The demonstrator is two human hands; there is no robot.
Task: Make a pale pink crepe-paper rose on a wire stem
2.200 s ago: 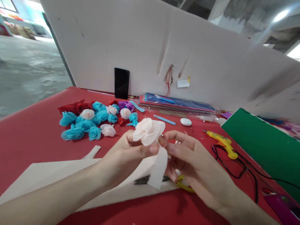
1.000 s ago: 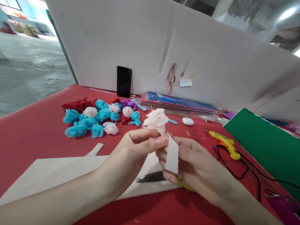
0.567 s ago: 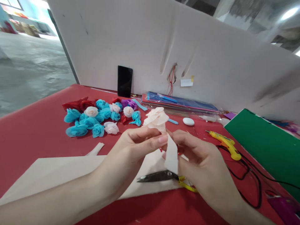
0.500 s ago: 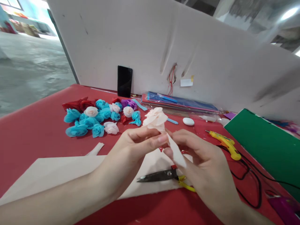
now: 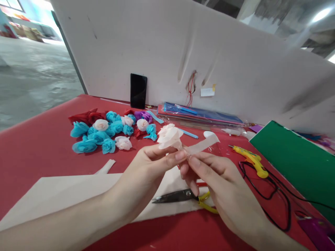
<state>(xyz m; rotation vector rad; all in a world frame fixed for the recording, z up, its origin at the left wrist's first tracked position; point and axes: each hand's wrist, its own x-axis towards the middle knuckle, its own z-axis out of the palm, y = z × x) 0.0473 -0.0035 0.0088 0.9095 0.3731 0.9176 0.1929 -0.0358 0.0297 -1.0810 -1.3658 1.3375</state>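
Note:
A pale pink paper flower is pinched at its base by my left hand, petals up. Close against it, the thumb and fingers of my right hand pinch a pale paper strip at the flower's base. The strip's free end sticks out to the upper right. Below the hands, scissors with dark blades and yellow and red handles lie on a large pale paper sheet. My fingers hide the exact spot where strip and flower meet.
Several blue, red, pink and purple paper flowers lie at the left on the red table. A yellow glue gun with a black cord lies at the right, beside a green board. A black phone leans on the back panel.
The strip has swung from pointing down across my right hand to pointing up and right. My right fingers have turned at the flower's base. The flower has shifted slightly left and down.

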